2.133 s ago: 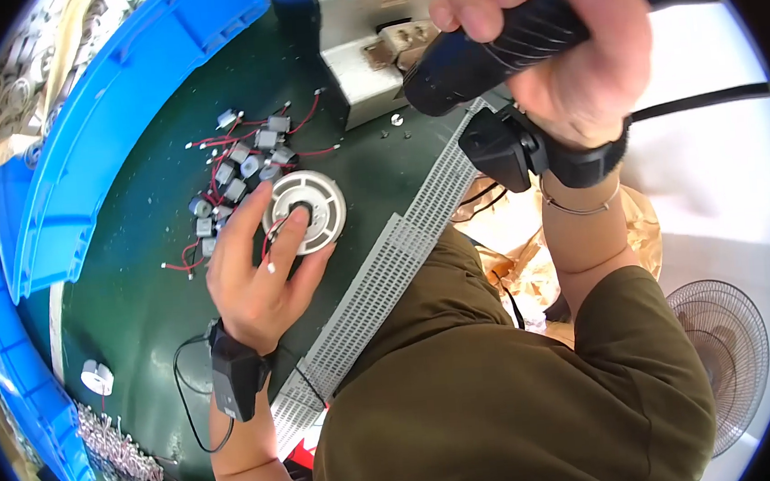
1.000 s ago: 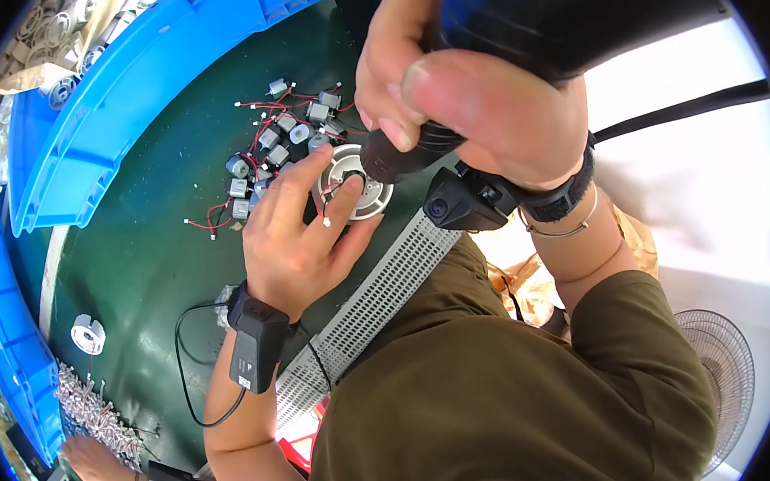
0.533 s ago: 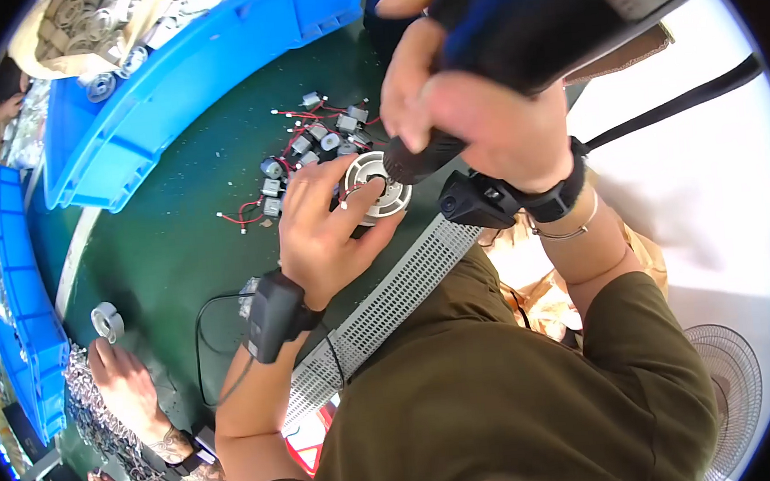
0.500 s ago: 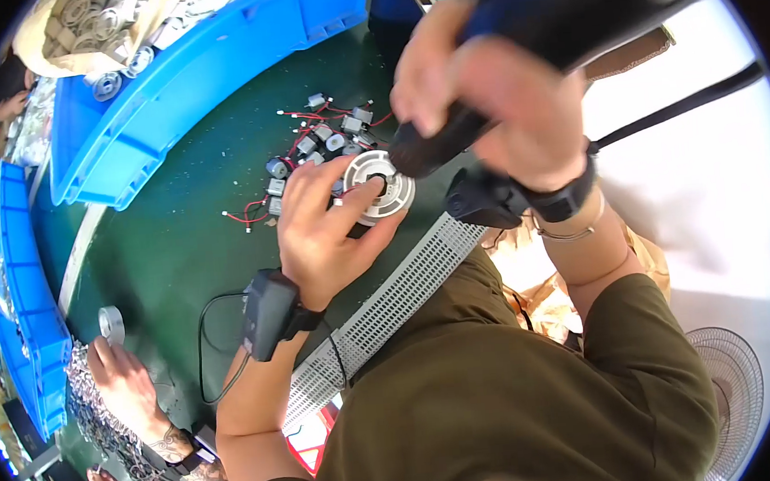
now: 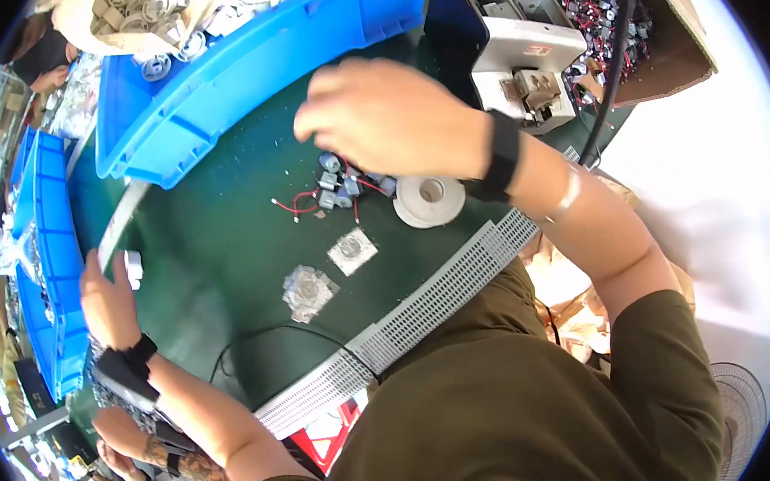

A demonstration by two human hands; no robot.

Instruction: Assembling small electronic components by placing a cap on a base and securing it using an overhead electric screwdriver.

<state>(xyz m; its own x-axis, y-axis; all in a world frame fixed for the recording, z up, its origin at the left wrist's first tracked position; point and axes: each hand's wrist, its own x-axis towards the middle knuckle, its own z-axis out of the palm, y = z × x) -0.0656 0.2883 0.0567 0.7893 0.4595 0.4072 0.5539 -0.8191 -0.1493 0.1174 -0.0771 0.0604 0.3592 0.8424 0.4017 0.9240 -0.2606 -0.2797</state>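
My right hand (image 5: 389,118) hovers palm down over a small pile of grey motors with red wires (image 5: 344,185) on the green mat (image 5: 222,244). Its fingers are loosely curled and I see nothing in them. A white round disc part (image 5: 430,199) lies just right of the pile, below my wrist. My left hand (image 5: 105,299) is stretched to the mat's far left edge, fingertips beside a small white round part (image 5: 133,266). It does not visibly grip it. Both wrists wear black bands.
Two silvery square patches (image 5: 352,249) (image 5: 307,290) lie mid-mat. A grey slotted duct (image 5: 435,300) runs along the near edge. Blue bins (image 5: 236,71) (image 5: 43,258) border the far and left sides. A grey machine (image 5: 523,40) and black cable (image 5: 611,69) stand at the back right. Another person's hands (image 5: 125,437) work at lower left.
The black power tool has left my right hand, which now hovers over the motors. My left hand let go of the white disc and reached far left to the small white part.
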